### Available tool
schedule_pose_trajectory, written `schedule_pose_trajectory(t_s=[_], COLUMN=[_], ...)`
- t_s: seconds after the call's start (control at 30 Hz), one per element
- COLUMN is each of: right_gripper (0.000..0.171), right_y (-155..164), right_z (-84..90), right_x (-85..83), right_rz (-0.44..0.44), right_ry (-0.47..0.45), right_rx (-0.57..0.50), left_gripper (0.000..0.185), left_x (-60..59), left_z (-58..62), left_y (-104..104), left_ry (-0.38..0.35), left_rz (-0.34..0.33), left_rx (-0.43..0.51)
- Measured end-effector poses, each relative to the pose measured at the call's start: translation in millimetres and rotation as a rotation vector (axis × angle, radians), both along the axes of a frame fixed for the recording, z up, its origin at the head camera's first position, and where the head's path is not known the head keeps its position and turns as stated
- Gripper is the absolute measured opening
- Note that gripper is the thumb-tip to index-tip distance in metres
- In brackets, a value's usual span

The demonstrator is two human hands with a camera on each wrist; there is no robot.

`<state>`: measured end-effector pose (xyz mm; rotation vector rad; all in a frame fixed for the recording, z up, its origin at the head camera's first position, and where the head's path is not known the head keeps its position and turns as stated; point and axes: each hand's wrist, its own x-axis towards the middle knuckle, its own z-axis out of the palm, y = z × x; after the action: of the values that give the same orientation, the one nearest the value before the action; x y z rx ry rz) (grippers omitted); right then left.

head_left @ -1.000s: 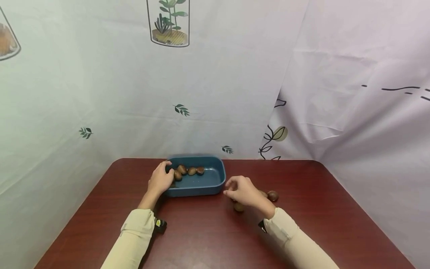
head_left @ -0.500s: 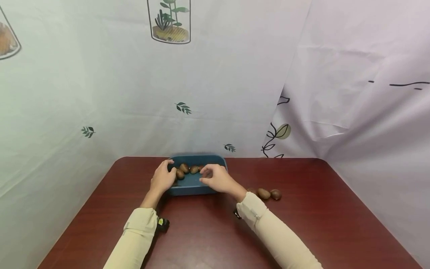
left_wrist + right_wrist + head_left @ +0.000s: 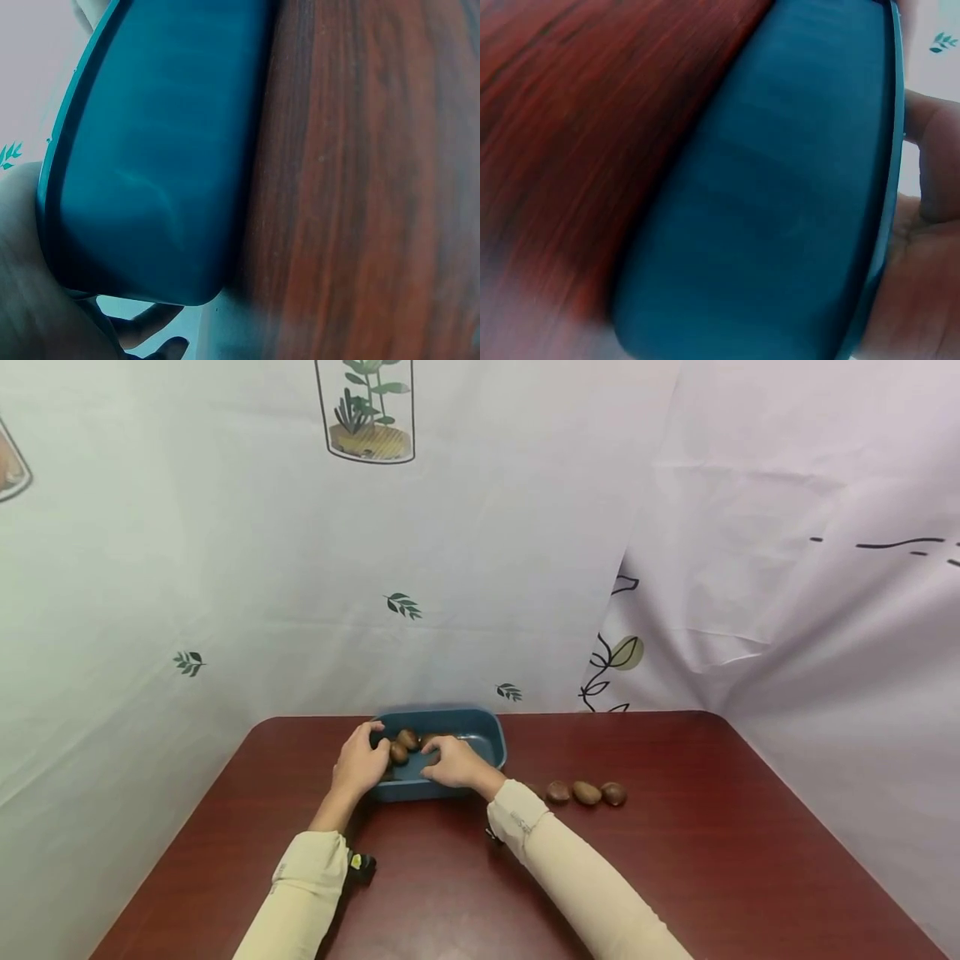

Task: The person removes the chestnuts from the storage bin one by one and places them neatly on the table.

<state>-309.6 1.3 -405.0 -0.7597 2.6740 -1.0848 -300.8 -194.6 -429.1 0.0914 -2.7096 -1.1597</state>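
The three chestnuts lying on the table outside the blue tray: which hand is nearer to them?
Right. The right hand reaches into the blue tray, beside the chestnuts on the table; the left hand grips the tray's far end.

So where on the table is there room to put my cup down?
The table is bare right of the three loose nuts, and along the left edge beside the left hand. It is crowded around the blue tray, where the right hand reaches in.

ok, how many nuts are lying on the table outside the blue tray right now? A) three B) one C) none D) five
A: three nuts lie in a row on the table, to the right of the blue tray.
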Motion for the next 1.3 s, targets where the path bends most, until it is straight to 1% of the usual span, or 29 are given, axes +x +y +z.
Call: schedule_pose_trajectory(t_s=[0.17,0.27,0.4,0.5,0.63,0.8,0.93,1.07,1.17,1.3], right_gripper=[0.029,0.025,0.024,0.024,0.025,0.031,0.028,0.024,0.028,0.033], right_y=[-18.2,-31.0,-43.0,-45.7,-43.5,-40.3,-38.7,-37.5,-36.5,-35.3], right_z=[0.2,-0.1,-2.1,-3.9,-5.6,-7.7,-10.0,-11.2,-10.7,-11.3], right_x=[-2.1,-2.2,-5.0,-8.1,-11.4,-16.1,-19.5,-21.9,-23.2,-24.3], right_rz=[-0.002,0.018,0.053,0.076,0.107,0.116,0.137,0.195,0.238,0.27], right_ry=[-0.044,-0.073,-0.058,-0.061,-0.146,-0.267,-0.316,-0.344,-0.369,-0.408], right_rx=[0.043,0.052,0.069,0.068,0.044,0.001,0.003,-0.018,-0.036,-0.051], left_gripper=[0.044,0.044,0.044,0.044,0.044,0.043,0.043,0.044,0.046,0.047], left_x=[0.0,-0.4,-1.4,-2.3,-3.2,-3.8,-3.9,-3.9,-3.9,-3.3], left_z=[0.5,-0.2,-1.7,-2.1,-1.8,-1.8,-1.7,-1.1,0.3,0.4], left_y=[-3.2,-4.7,-4.9,-3.7,-1.7,1.1,2.6,2.4,1.8,1.5], left_ry=[-0.01,-0.016,-0.029,-0.034,-0.034,-0.03,-0.033,-0.039,-0.044,-0.051], left_rz=[0.003,0.004,0.008,0.01,0.016,0.028,0.034,0.02,0.001,-0.007], left_rx=[-0.013,-0.015,-0.013,-0.017,-0.025,-0.021,-0.028,-0.027,-0.025,-0.026])
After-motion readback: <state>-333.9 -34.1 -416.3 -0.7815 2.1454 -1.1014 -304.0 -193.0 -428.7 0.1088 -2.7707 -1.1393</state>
